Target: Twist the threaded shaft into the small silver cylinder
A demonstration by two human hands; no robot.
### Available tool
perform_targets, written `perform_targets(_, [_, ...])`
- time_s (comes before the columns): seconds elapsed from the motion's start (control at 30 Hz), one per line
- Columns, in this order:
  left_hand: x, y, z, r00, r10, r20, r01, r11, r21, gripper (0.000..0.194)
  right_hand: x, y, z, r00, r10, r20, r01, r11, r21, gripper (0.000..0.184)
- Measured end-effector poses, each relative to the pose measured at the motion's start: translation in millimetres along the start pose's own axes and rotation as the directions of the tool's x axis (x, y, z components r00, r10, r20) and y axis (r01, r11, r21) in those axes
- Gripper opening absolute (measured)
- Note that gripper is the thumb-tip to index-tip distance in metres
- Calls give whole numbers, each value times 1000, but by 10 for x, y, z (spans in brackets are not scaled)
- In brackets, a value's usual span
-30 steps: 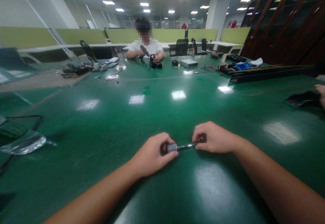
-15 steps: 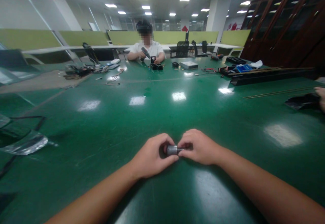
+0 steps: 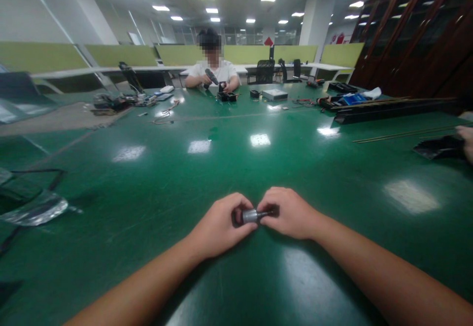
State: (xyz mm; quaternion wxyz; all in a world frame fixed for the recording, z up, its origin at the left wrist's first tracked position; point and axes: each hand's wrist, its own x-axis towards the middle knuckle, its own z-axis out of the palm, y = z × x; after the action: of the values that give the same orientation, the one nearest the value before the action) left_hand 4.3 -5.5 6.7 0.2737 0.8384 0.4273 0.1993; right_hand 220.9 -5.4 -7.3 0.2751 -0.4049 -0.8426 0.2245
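Observation:
A short silver metal cylinder lies sideways between my hands, low in the middle of the head view. My left hand is closed around it, thumb at the near side and fingers at the far side. From its right end sticks a thin dark rod. The fingertips and thumb of my right hand pinch this rod. Whether rod and cylinder are one piece, I cannot tell. Both hands are low over the green table; part of the cylinder's left end is in shadow.
Across the table a person holds a power drill over a black part. Rods and a long black channel lie at right, near another person's hand. Clear plastic is at left; electronics lie farther back.
My right hand has shifted very slightly left and my left hand slightly too, both still gripping. A little more of the thin rod shows. The view has barely moved.

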Motion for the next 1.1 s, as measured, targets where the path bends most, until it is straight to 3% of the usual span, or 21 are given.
perform_targets(1.1, [-14, -15, -2, 999, 38, 2, -38, 999, -2, 17, -17, 19, -131, 997, 12, 80, -11, 1000, -11, 9])
